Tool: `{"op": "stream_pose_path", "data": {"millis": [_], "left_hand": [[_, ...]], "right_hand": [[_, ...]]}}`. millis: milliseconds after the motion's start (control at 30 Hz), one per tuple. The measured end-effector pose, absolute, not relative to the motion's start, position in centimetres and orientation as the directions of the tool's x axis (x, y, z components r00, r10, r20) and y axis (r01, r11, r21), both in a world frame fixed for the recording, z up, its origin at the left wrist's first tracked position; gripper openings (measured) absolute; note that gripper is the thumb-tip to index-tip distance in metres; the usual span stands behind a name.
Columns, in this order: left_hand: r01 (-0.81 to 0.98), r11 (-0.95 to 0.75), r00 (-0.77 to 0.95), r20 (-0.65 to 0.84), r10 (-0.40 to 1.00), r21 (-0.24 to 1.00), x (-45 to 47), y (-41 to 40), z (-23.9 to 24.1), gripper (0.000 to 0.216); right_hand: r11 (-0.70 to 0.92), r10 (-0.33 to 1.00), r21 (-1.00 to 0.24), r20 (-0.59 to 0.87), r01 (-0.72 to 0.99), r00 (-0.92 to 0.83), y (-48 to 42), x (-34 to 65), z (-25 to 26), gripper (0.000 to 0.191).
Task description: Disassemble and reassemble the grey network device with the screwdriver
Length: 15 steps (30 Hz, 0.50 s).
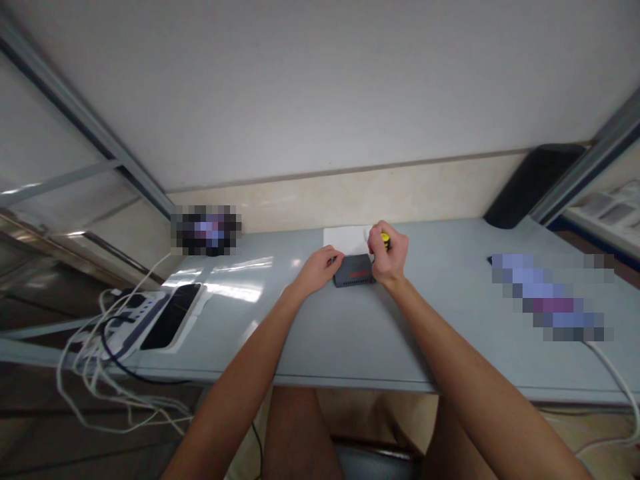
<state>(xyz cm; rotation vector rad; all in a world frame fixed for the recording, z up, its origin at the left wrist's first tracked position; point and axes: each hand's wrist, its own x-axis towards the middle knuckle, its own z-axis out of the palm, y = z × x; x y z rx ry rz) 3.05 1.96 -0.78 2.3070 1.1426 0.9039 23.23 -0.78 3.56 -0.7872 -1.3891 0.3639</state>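
Note:
A small dark grey box point(354, 270) with a red label lies on the grey table point(360, 333), just in front of a white sheet of paper point(345, 238). My left hand point(320, 268) rests with curled fingers on the box's left end and steadies it. My right hand point(388, 253) is closed in a fist round a yellow-handled tool point(385, 239), held upright over the box's right end. The tool's tip is hidden behind my fingers.
A power strip point(135, 319) with several white and black cables point(100, 380) and a dark phone point(171, 315) sit at the table's left. A black object point(533, 183) stands at the back right. A white cable point(617, 380) trails off the right edge.

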Motion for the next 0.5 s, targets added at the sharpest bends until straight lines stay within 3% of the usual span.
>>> {"op": "stream_pose_path", "data": {"millis": [133, 500], "left_hand": [[0.55, -0.572, 0.445, 0.365, 0.818, 0.609, 3.06, 2.01, -0.93, 0.034], [0.554, -0.574, 0.455, 0.359, 0.815, 0.603, 3.11, 1.94, -0.69, 0.032]], "right_hand": [[0.717, 0.635, -0.673, 0.738, 0.182, 0.227, -0.77, 23.06, 3.51, 0.056], [0.689, 0.676, -0.685, 0.725, 0.238, 0.131, -0.5, 23.47, 3.38, 0.058]]}}
